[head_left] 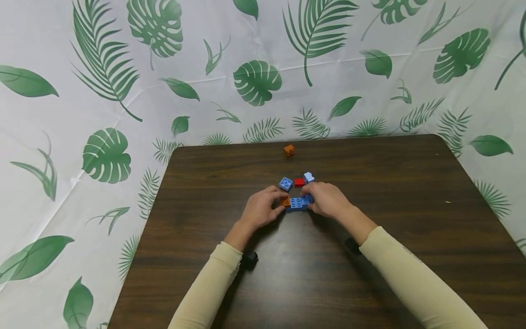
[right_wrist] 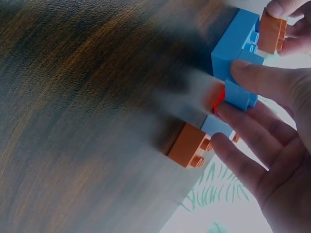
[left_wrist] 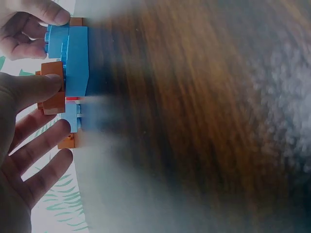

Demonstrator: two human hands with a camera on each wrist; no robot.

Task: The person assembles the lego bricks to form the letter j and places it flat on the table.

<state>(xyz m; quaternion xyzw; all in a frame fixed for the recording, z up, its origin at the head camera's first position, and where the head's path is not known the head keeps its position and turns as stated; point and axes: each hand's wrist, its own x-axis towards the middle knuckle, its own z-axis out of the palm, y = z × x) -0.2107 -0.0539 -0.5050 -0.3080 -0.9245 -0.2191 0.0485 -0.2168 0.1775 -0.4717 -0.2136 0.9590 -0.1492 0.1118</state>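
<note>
My left hand (head_left: pixel 263 208) pinches an orange brick (left_wrist: pixel 52 90) between thumb and fingers at the left end of a long blue brick (left_wrist: pixel 77 60). The orange brick overlaps the top of that long brick in the left wrist view. At the other end, my right hand (head_left: pixel 328 199) grips a smaller blue brick (right_wrist: pixel 238 93), its thumb flat along the near side. This smaller brick sits at the long brick's studded top, partly jutting past its end. Between the two hands, light blue studs (head_left: pixel 296 202) face up.
Just behind the hands lie an upturned blue brick (head_left: pixel 286 183), a red brick (head_left: pixel 299 182) and a pale blue brick (head_left: pixel 308 177). An orange brick (head_left: pixel 289 150) stands near the table's far edge. Another orange brick (right_wrist: pixel 187 145) lies beyond my right fingers. Leaf-patterned cloth (head_left: pixel 255 109) hangs behind the dark wooden table (head_left: pixel 370 160).
</note>
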